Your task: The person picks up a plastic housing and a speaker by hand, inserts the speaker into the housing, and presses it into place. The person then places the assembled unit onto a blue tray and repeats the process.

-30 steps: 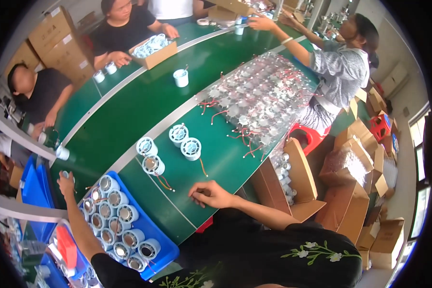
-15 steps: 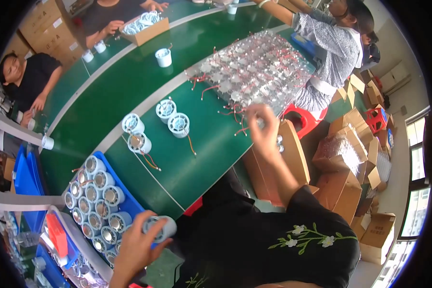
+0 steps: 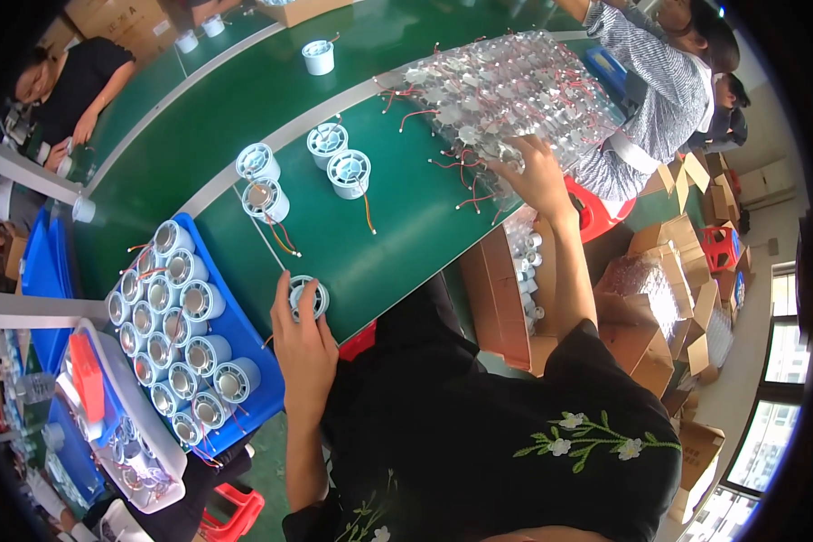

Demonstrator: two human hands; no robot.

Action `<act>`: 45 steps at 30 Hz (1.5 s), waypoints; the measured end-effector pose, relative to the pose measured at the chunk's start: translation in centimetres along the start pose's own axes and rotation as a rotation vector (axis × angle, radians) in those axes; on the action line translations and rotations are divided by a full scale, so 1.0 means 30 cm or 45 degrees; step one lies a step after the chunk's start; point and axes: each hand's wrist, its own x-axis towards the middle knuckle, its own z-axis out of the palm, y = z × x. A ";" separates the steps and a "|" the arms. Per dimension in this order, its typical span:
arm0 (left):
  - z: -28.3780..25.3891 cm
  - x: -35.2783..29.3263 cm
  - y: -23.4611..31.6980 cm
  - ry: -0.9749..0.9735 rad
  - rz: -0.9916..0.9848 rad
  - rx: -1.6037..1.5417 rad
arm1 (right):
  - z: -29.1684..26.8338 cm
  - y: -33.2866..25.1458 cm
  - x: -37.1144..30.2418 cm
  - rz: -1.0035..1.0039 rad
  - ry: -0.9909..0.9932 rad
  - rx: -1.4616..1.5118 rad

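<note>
My left hand (image 3: 303, 348) is closed around a light-blue round housing (image 3: 311, 296) at the near edge of the green table, its thumb and fingers over the rim. On the right, my right hand (image 3: 540, 176) reaches over the near edge of a stack of clear plastic trays (image 3: 506, 99) filled with small whitish parts on red wires. Its thumb and fingers are curved and apart, and nothing shows between them. Two pairs of similar housings stand between the hands, one pair (image 3: 265, 197) nearer the left hand, the other (image 3: 347, 172) further right; some trail orange wires.
A blue tray (image 3: 264, 354) packed with several light-blue housings lies at the left. One housing (image 3: 318, 58) stands on the far green surface, beyond a grey rail. An open cardboard box (image 3: 492, 298) with white parts is below my right arm. Co-workers sit at far left and far right.
My left hand has carried the housing forward from beside the blue tray to the table's near edge. My right hand has moved forward onto the plastic trays. The view has shifted.
</note>
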 end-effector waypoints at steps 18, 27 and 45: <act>0.067 0.014 -0.003 0.241 0.003 -0.372 | 0.040 0.619 0.288 0.301 0.239 -0.424; 0.053 0.022 0.016 0.255 -0.125 -0.417 | 0.081 0.757 0.484 0.220 0.143 -0.465; -0.069 0.031 0.021 0.444 -0.022 -0.340 | -0.079 -0.380 -0.086 -0.128 -0.729 1.749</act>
